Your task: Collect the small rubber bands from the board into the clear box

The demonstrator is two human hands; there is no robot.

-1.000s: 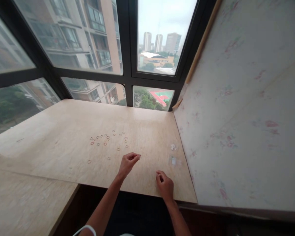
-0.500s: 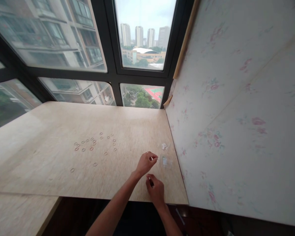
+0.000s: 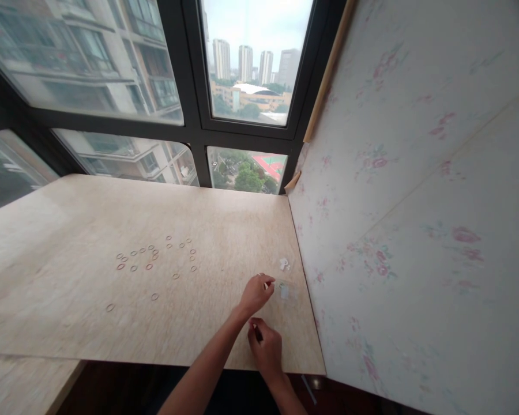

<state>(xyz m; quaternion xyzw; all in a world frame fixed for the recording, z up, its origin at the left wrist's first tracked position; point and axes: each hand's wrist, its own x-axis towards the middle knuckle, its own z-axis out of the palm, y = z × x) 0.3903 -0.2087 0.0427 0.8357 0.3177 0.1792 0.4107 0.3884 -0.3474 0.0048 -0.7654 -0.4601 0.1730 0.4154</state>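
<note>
My left hand [image 3: 256, 294] is above the tabletop, its thumb and finger pinched together at the left edge of a small clear plastic bag [image 3: 289, 294]. Whether they grip the bag's edge or some other small thing, I cannot tell. A pale label and a small greenish ring [image 3: 281, 285] show in the bag. Closer to me, my right hand [image 3: 266, 347] is closed in a pinch, and what its fingertips hold is too small to make out. Several thin rings lie scattered to the left, most of them greyish; a reddish ring [image 3: 149, 267] is among them.
Crumpled white scraps [image 3: 284, 264] lie just behind the bag. The pale tabletop [image 3: 225, 225] meets a flowered wall [image 3: 380, 230] on the right and dark-framed windows [image 3: 194, 132] at the back. Its front edge runs below my hands.
The view has shifted slightly, so the table things sit further left and lower. My left fingertips have come closer to the bag's edge. My right hand stays pinched.
</note>
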